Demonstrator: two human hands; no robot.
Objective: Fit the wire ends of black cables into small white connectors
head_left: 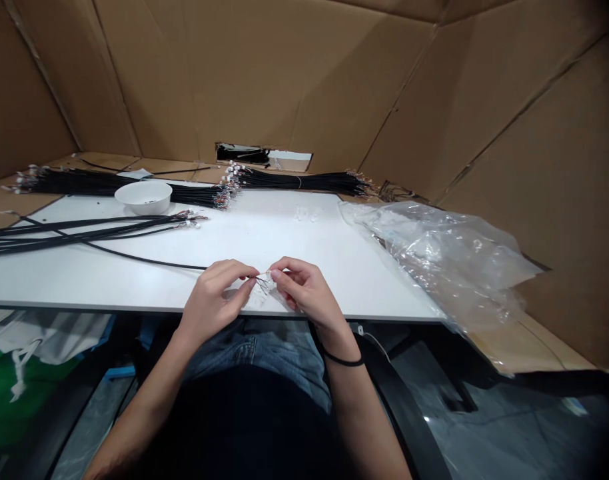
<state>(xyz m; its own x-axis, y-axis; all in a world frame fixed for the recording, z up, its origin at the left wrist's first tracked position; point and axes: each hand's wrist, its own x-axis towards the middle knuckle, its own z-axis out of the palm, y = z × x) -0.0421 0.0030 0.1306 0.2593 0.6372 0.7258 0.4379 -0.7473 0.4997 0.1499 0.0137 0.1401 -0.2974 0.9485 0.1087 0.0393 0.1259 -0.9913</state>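
Note:
Close to the front edge of the white board, my left hand (223,290) pinches a black cable (149,259) near its end. Thin loose wires (262,285) fan out past those fingertips toward the right. My right hand (302,283) faces it, thumb and forefinger closed together around a small whitish piece, perhaps a connector, at the tip of one wire. That piece is mostly hidden by the fingers. Small white bits (257,298) lie on the board beneath the wires. From my left hand the cable runs back to the left across the board.
Black cables with white connectors lie in a loose group (109,230) at left. Bigger bundles (294,181) lie along the back. A white bowl (143,198) holds small dark bits. Clear plastic bags (434,247) cover the right edge. Cardboard walls (264,73) enclose the board.

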